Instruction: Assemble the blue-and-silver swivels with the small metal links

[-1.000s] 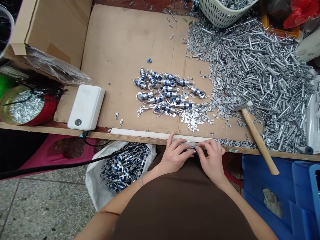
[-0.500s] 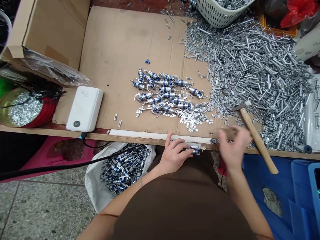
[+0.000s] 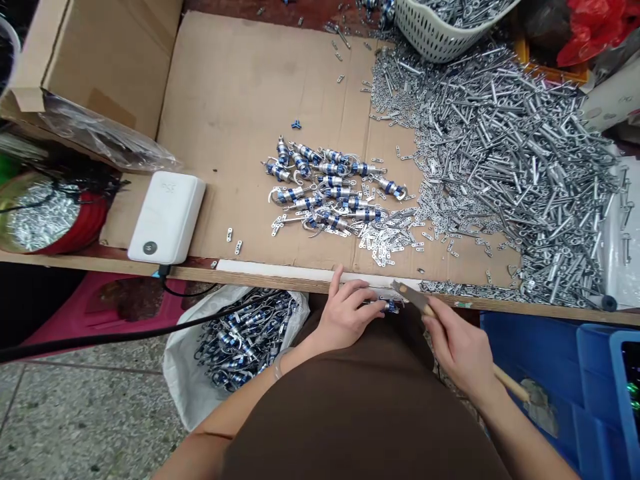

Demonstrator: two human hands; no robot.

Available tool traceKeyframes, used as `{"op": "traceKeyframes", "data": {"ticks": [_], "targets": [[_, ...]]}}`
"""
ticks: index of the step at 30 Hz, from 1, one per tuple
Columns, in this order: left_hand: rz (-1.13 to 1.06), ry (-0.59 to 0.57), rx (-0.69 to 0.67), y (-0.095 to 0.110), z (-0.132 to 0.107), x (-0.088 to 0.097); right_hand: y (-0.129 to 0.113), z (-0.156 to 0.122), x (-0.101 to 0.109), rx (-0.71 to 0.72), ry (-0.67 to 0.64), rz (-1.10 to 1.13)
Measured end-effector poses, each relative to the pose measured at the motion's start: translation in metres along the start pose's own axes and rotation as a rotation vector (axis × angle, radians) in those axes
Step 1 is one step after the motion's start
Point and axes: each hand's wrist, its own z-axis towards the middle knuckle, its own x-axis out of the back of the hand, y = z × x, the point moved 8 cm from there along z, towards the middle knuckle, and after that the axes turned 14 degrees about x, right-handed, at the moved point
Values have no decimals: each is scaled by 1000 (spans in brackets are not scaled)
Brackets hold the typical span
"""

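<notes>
At the table's front edge, my left hand (image 3: 350, 308) holds a silver-and-blue metal fitting (image 3: 390, 306) with a hooked end, mostly hidden under the fingers. My right hand (image 3: 461, 343) is wrapped around the wooden handle of a hammer (image 3: 409, 295). The hammer's metal head is over the edge, close to the fingertips of my left hand and the fitting. Beyond both hands, a cluster of similar fittings (image 3: 333, 183) lies on the cardboard (image 3: 240, 120), with small flat perforated metal plates (image 3: 383, 243) beside it.
A large pile of metal eye bolts (image 3: 500, 147) covers the table's right side, below a white basket (image 3: 430, 33). A white power bank (image 3: 167, 217) and a red tin (image 3: 87, 220) stand at left. Under the edge hang a white sack (image 3: 183, 380) of fittings and blue crates (image 3: 530, 347).
My right hand has gripped the hammer, lifted it off the pile and swung its head left to the table's edge. My left hand stays on the fitting.
</notes>
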Motion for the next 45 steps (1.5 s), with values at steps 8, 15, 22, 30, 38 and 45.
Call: {"op": "traceKeyframes", "data": {"ticks": [8,15,22,30,38,45], "targets": [[11,18,-22,1,-2,1,-18,-6,-8,136,-86,-116],[-2,13,-29,1,-2,0,7,-3,-7,-1,-64,-178],[-82,-24,-68,0,0,-1,108,6,23,-426,217,-494],[-97,-79,-76,0,3,5,25,68,-22,-93,190,0],[-165,-53,-17,-4,8,15,13,69,-12,-87,160,32],[-214,-84,-32,0,15,15,-36,46,-6,292,16,289]]}}
